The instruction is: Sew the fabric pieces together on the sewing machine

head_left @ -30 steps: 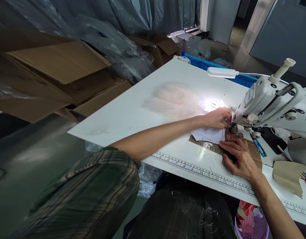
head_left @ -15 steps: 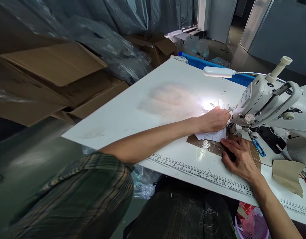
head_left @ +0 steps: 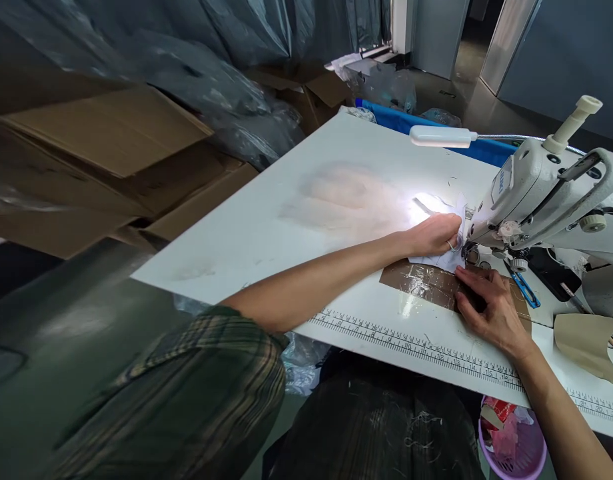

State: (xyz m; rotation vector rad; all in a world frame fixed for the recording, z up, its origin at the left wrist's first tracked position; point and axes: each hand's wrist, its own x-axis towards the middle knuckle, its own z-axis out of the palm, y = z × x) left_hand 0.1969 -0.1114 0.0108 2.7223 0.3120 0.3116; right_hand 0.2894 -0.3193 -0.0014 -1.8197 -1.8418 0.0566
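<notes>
My left hand [head_left: 434,233] reaches across the white table [head_left: 296,220] and its fingers are pinched on a small white cloth piece [head_left: 439,261] right at the presser foot of the white sewing machine [head_left: 546,200]. My right hand [head_left: 489,310] lies flat, fingers stretched, on a brown taped patch [head_left: 421,283] of the table just in front of the needle, its fingertips touching the edge of the cloth. The machine's lamp [head_left: 439,136] lights the spot behind the left hand.
A ruler strip [head_left: 411,343] runs along the table's near edge. Blue snips [head_left: 524,288] and a tan paper piece [head_left: 586,339] lie right of the needle. Cardboard boxes [head_left: 106,153] and plastic sheeting stand at the left. A pink basket [head_left: 514,443] sits under the table.
The white cloth has slid away from me under the presser foot, with the left hand going along with it. The right hand has stayed on the brown patch.
</notes>
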